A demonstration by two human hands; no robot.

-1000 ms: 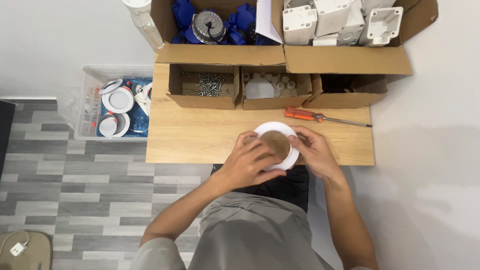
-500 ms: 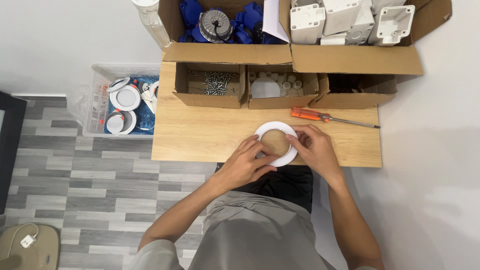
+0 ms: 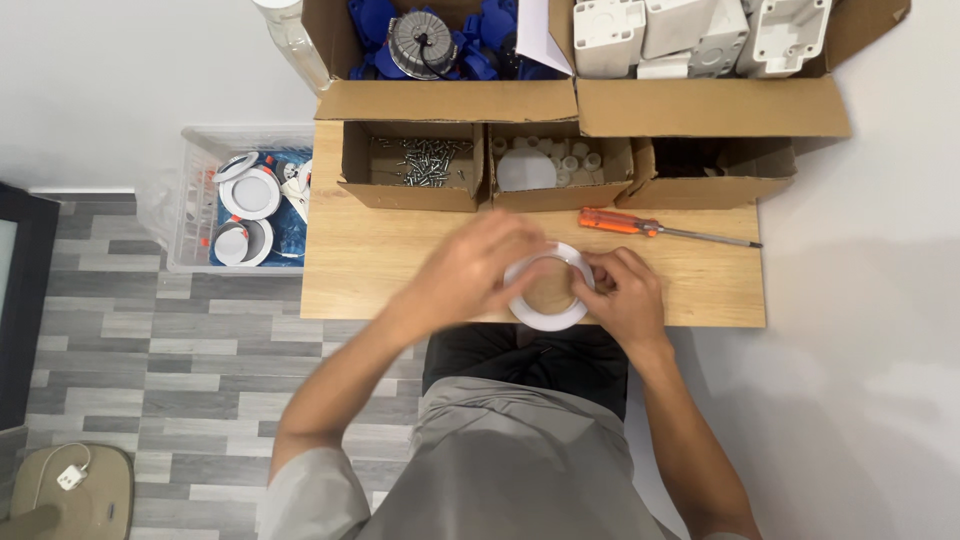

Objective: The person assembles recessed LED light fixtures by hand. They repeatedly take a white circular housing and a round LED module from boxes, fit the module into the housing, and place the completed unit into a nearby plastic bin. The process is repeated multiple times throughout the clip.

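A white ring [image 3: 547, 286] lies flat near the front edge of the wooden tabletop [image 3: 380, 270], the wood showing through its open centre. The right hand [image 3: 625, 297] grips the ring's right rim, fingers curled over it. The left hand [image 3: 478, 268] is blurred; it lies over the ring's left rim with fingers spread, but whether it grips cannot be told. Just behind the ring, to the right, an orange-handled screwdriver [image 3: 650, 226] lies on the tabletop, apart from both hands. Along the rear edge stand three open cardboard boxes: one with screws [image 3: 412, 165], one with small white parts [image 3: 545, 168], one dark inside [image 3: 710, 165]. On the floor left of the tabletop, a clear plastic bin [image 3: 195, 200] holds white round fittings.
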